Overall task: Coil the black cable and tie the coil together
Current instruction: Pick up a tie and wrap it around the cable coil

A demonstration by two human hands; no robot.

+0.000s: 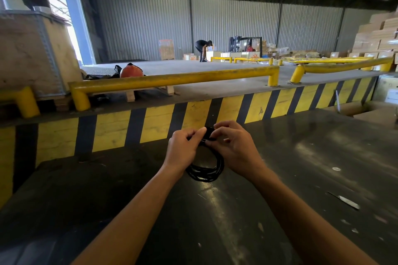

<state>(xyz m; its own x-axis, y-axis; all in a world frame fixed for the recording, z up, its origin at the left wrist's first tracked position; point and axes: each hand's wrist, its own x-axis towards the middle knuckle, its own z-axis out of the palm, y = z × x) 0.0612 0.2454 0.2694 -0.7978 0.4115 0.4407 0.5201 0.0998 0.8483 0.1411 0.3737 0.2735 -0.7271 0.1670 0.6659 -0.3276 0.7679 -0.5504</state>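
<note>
Black cable (205,171) already wound into a loose round coil, several loops stacked, hanging between both hands just above the dark worktop (301,178). Cannot tell if the coil's lower edge touches the surface. Top of coil is hidden behind the fingers. Left hand (183,150) is on the coil's upper left side, fingers curled in, thumb and index pinching the top of the bundle. Right hand (233,146) is on the upper right, fingers bent, fingertips pressed onto a small black piece (210,133) at the top of the coil; could be a strap or a plug, too small to tell. The two hands nearly meet over that piece. Bare forearms reach in from the bottom edge.

Worktop is scuffed and glossy, with small white flecks. A thin silver blade-like item (346,201) lies to the right, well apart from the coil.

Beyond the worktop: yellow-and-black striped edge (193,114) of a raised dock, yellow pipe guardrail (172,80) on top. Wooden crate (28,56) at left on the dock, orange round object (131,70) near it. Farther back a person in black (202,49) is bent over boxes, forklift (245,46) beside, stacked cartons (379,36) at right, and corrugated metal wall (215,28) behind.
</note>
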